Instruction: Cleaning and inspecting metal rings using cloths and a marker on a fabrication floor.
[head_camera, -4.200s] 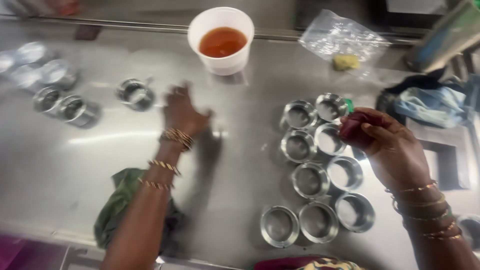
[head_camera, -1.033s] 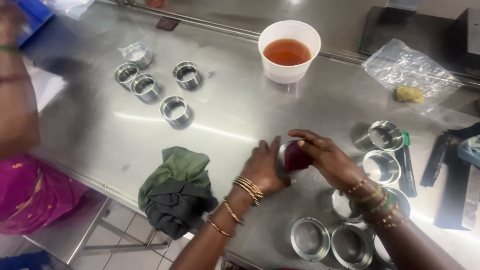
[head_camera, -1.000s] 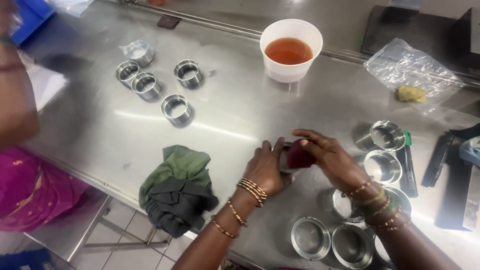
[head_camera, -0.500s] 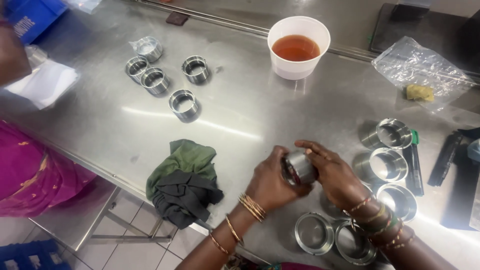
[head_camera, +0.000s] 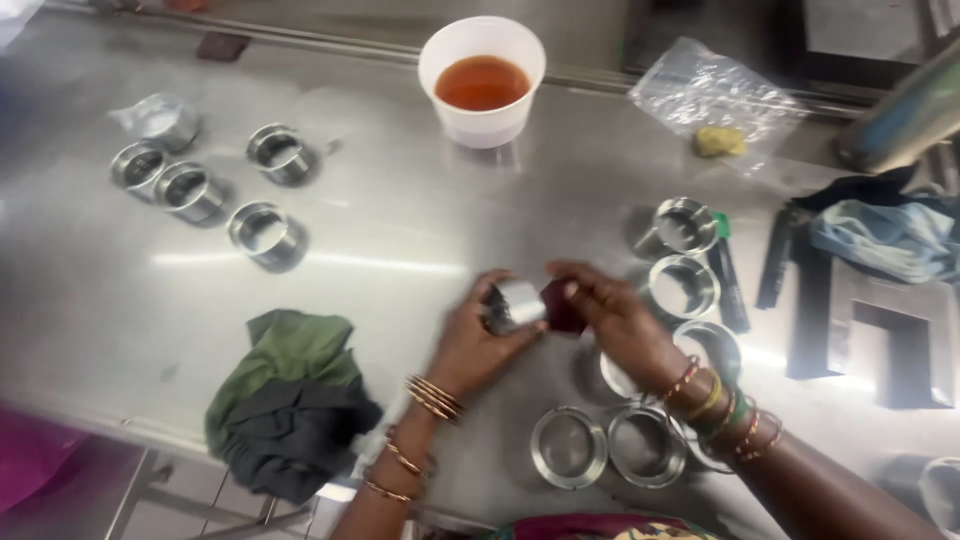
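1. Holding a short shiny metal ring (head_camera: 515, 303) above the steel table (head_camera: 400, 230), the left hand (head_camera: 480, 345) is curled tight around it.
2. Her right hand (head_camera: 610, 315) pinches a small dark red pad (head_camera: 562, 308) and presses it on the ring's end. The 2 hands are close together.
3. Just right of the hands sit more shiny metal rings (head_camera: 683, 287), near a green-capped black marker (head_camera: 728, 280). 4 more rings (head_camera: 262, 232) sit far off to the left.
4. A crumpled green and black cloth (head_camera: 285, 400) lies near the front edge, by her left arm.
5. A white tub of brown liquid (head_camera: 482, 80) stands well apart, at the back.
6. I think the ring could slip, as it looks smooth. It might then drop and bang the rings below.
7. Her right arm hangs over the near rings, so it could bump them.
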